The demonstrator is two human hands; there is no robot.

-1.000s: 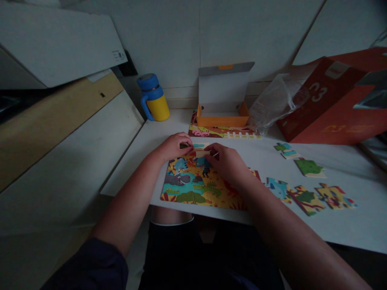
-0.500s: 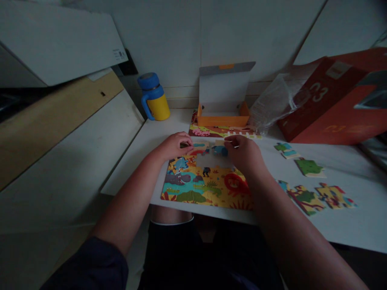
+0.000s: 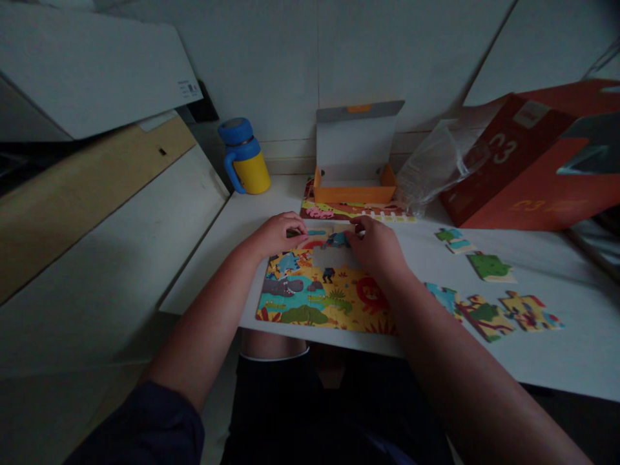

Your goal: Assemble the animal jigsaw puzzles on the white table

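Observation:
A partly assembled jigsaw puzzle [image 3: 334, 303] of cartoon animals lies on the white table, with a gap in its upper middle. My right hand [image 3: 378, 245] pinches a puzzle piece [image 3: 340, 239] with blue on it at the top row, against the neighbouring piece. At the upper left of the puzzle, my left hand [image 3: 283, 234] has its thumb and fingers closed on the edge of a puzzle piece [image 3: 316, 240] with a red arc. Its fingers partly hide that corner. A blue elephant-like piece [image 3: 287, 263] lies tilted on the puzzle's left side.
Several loose puzzle pieces [image 3: 489, 266] lie to the right. Behind the puzzle stand an open orange box [image 3: 356, 194] on a printed sheet [image 3: 320, 212], a blue-and-yellow mug [image 3: 254, 174], clear plastic wrapping [image 3: 426, 171] and a large red box [image 3: 527, 168]. White boards [image 3: 135, 219] lean at left.
My right hand has moved left, bringing its blue piece up against the piece near my left hand. My left hand has stayed in place. The view has shifted slightly.

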